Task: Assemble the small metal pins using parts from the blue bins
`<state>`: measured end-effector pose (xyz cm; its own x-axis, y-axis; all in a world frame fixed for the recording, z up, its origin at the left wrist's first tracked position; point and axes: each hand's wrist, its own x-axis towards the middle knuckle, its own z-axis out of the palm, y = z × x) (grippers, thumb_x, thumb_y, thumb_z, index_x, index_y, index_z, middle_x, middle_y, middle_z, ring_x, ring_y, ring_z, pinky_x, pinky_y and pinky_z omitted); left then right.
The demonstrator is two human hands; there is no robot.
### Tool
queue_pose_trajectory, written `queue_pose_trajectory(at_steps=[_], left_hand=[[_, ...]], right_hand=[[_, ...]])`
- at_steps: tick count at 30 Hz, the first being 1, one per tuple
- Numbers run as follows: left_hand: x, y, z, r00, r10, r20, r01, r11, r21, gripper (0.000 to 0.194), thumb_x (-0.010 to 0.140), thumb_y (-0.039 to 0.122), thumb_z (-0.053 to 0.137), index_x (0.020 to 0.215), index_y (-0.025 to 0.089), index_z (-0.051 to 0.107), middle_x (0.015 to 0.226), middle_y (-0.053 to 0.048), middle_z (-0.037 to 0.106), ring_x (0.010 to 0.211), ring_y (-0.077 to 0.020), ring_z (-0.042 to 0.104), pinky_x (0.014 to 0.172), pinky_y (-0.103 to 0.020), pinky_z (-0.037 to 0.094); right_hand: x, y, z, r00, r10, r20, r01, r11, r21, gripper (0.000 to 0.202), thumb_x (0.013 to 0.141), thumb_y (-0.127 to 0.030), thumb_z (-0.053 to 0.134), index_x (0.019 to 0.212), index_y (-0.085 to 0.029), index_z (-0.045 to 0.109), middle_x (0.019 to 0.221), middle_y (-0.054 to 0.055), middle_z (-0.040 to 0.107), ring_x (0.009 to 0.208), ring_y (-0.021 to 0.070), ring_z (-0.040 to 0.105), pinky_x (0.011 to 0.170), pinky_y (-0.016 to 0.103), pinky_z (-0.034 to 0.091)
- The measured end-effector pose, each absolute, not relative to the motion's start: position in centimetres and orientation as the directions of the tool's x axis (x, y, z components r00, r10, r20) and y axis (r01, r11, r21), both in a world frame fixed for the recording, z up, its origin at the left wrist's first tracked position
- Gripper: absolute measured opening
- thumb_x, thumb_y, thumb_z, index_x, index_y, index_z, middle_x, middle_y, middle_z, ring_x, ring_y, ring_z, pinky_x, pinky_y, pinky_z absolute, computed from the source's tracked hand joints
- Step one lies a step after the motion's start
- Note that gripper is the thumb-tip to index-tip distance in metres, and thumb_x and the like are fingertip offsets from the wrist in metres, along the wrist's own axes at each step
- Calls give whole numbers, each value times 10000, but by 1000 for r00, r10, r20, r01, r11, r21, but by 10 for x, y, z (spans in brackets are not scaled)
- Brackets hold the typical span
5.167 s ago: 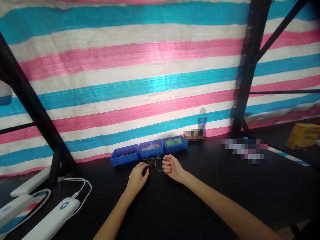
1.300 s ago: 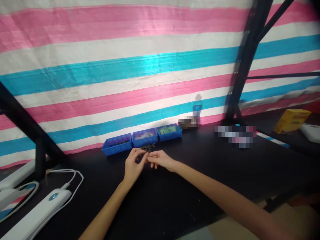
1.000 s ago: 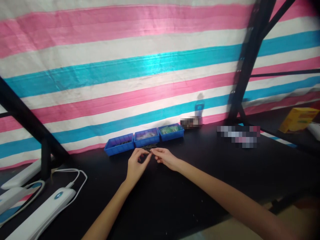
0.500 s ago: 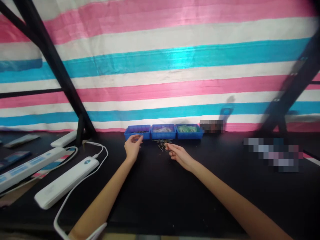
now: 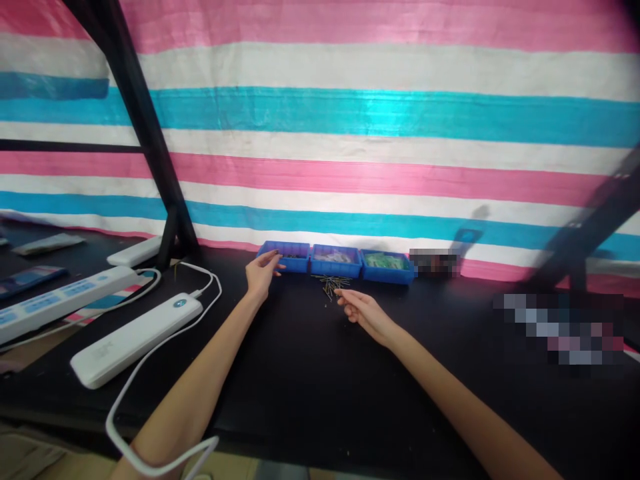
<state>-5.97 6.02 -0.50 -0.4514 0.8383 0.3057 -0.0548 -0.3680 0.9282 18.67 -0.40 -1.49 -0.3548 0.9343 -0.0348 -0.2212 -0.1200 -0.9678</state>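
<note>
My left hand [image 5: 261, 275] is at the left end of the left blue bin [image 5: 299, 267], fingers apart over its near rim, with nothing visible in them. Small dark pieces lie inside that bin. Thin metal screws or nails form a loose pile [image 5: 332, 285] on the table in front of the middle blue bin [image 5: 336, 269]. At the pile's near right edge, my right hand [image 5: 369, 316] has its thumb and fingertips pinched together. Whatever may be between them is too small to make out.
Green packets lie in the right blue bin [image 5: 387, 275]. On the left of the black table [image 5: 310, 393] are a white power bank [image 5: 135, 340] with a looping cable, a power strip [image 5: 65, 300] and a phone [image 5: 30, 280]. A black frame post [image 5: 155, 147] stands behind them.
The view has tilted. My left hand has shifted left and back along the left bin, its fingers opening slightly. My right hand stays pinched by the pile, a little nearer me.
</note>
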Motion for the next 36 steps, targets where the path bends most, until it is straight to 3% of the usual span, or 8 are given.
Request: queue_pose_trajectory(at_steps=[6, 11, 14, 17, 21, 23, 28, 36], left_hand=[[-63, 63, -9, -344, 862, 372, 44, -381, 924, 496, 642, 312, 676, 1086, 116, 573, 1011, -128, 615, 583, -130, 628, 395, -183, 435], [-60, 57, -4, -273, 856, 440, 262, -374, 890, 520, 657, 323, 674, 1142, 185, 550, 1157, -137, 530, 643, -134, 615, 400, -190, 458], [-53, 50, 0, -238, 771, 591, 471, -441, 764, 383, 698, 329, 626, 1061, 208, 600, 1260, -110, 436, 646, -105, 596, 532, -244, 511], [-39, 38, 1, -69, 724, 686, 650, -489, 582, 251, 754, 327, 555, 973, 231, 630, 1138, -60, 516, 608, -88, 572, 660, -281, 506], [-15, 20, -6, 380, 717, 584, 701, -635, 324, 246, 778, 353, 518, 979, 252, 617, 1060, -42, 565, 901, -176, 569, 769, -294, 469], [-6, 16, -10, 509, 688, 517, 681, -690, 248, 231, 769, 346, 535, 948, 232, 626, 1046, -59, 576, 948, -201, 549, 815, -332, 441], [0, 16, -15, 582, 671, 459, 638, -727, 254, 155, 798, 301, 504, 848, 226, 631, 948, -47, 601, 874, -185, 555, 758, -314, 436], [0, 18, -15, 536, 721, 439, 658, -682, 318, 236, 838, 303, 419, 799, 208, 632, 834, -53, 587, 779, -177, 534, 704, -297, 422]], right_hand=[[186, -3, -18, -365, 931, -32, -180, -104, -978, 307, 712, -380, 631, 936, -172, 662, 794, 37, 584, 535, 50, 427, 433, 184, 295], [185, -2, -19, -368, 930, -15, -154, -77, -985, 312, 716, -385, 624, 933, -165, 662, 795, 41, 591, 527, 52, 432, 428, 180, 311], [184, -2, -19, -366, 931, -6, -123, -55, -991, 316, 716, -395, 620, 926, -163, 664, 791, 43, 597, 518, 51, 434, 422, 175, 321], [183, -3, -19, -373, 928, 11, -104, -30, -994, 310, 715, -398, 618, 915, -167, 670, 785, 41, 603, 514, 51, 440, 425, 171, 332], [183, -4, -19, -383, 923, 42, -101, 3, -995, 310, 713, -399, 615, 901, -160, 673, 764, 35, 601, 516, 48, 450, 434, 165, 339], [182, -4, -19, -390, 919, 57, -109, 15, -994, 312, 711, -401, 615, 896, -156, 672, 762, 34, 601, 514, 46, 453, 437, 162, 339], [182, -6, -16, -406, 912, 63, -87, 30, -996, 321, 703, -430, 612, 839, -146, 672, 741, 34, 601, 521, 54, 468, 445, 166, 348], [181, -7, -14, -427, 902, 70, -65, 46, -997, 335, 712, -440, 598, 848, -143, 669, 725, 31, 604, 518, 56, 464, 437, 163, 348]])
